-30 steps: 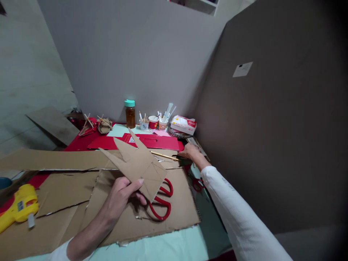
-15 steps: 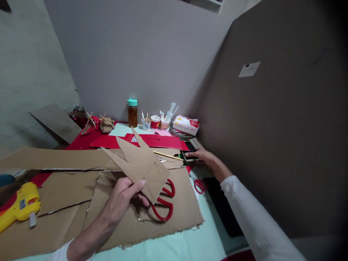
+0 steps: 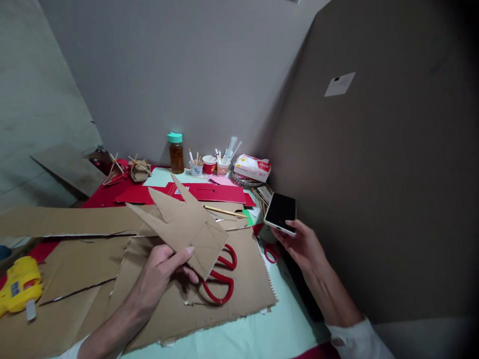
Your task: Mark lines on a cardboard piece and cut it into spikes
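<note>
A cardboard cutout [image 3: 187, 224] with several pointed spikes and pencil lines is pinched in my left hand [image 3: 168, 269], thumb on top. Beneath its lower corner show the red handles of a pair of scissors [image 3: 228, 286], their blades hidden. My right hand [image 3: 301, 244] grips a smartphone [image 3: 281, 212] by its near end, dark screen up, above the table's right side. Large cardboard sheets [image 3: 247, 284] lie under the cutout. A pencil [image 3: 224, 211] rests behind it.
At left lies a yellow glue gun [image 3: 22, 286]. Along the back stand a bottle [image 3: 175, 154] with a teal lid, paper cups [image 3: 209, 165] of sticks and pens, and a tissue pack [image 3: 252, 167]. Small red-handled scissors [image 3: 271, 253] and a dark flat object [image 3: 299, 284] lie at right. A partition [image 3: 374, 174] rises there.
My right hand has picked the smartphone up from the table's right side and brought it nearer, tilted. My left hand still holds the cardboard cutout. The view has shifted slightly right.
</note>
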Tool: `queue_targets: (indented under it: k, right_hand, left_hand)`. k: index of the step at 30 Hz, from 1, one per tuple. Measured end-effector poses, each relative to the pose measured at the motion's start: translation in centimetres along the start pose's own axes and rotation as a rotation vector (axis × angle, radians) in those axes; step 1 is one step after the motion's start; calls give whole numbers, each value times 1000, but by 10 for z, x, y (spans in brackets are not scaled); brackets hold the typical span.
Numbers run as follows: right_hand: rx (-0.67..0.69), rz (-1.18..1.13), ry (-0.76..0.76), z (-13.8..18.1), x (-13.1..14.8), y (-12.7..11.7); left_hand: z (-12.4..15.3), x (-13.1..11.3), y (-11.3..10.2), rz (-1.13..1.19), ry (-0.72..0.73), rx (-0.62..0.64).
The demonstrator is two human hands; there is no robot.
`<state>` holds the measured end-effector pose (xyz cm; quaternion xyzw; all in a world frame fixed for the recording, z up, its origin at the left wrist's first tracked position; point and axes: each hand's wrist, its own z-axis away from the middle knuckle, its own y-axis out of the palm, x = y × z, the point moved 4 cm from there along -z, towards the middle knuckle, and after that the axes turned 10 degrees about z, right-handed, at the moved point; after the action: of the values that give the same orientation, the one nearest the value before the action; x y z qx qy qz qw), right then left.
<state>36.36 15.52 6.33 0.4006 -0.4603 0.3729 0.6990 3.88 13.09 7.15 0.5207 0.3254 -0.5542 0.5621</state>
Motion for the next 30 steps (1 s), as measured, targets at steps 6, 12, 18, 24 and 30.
queue_targets:
  k: [6, 12, 18, 24, 30]
  right_hand:
    - [111, -273, -72, 32, 14, 28]
    - [282, -318, 51, 38, 13, 59]
    - [381, -304, 104, 49, 1, 83]
    - [453, -298, 142, 48, -14, 98]
    - [533, -335, 123, 50, -17, 101]
  left_hand:
    - [-1, 1, -1, -34, 0, 12]
    - [-2, 3, -3, -57, -2, 28]
    - [1, 3, -3, -37, -8, 30]
    - [-2, 6, -4, -42, -18, 30]
    - [-1, 9, -8, -10, -20, 27]
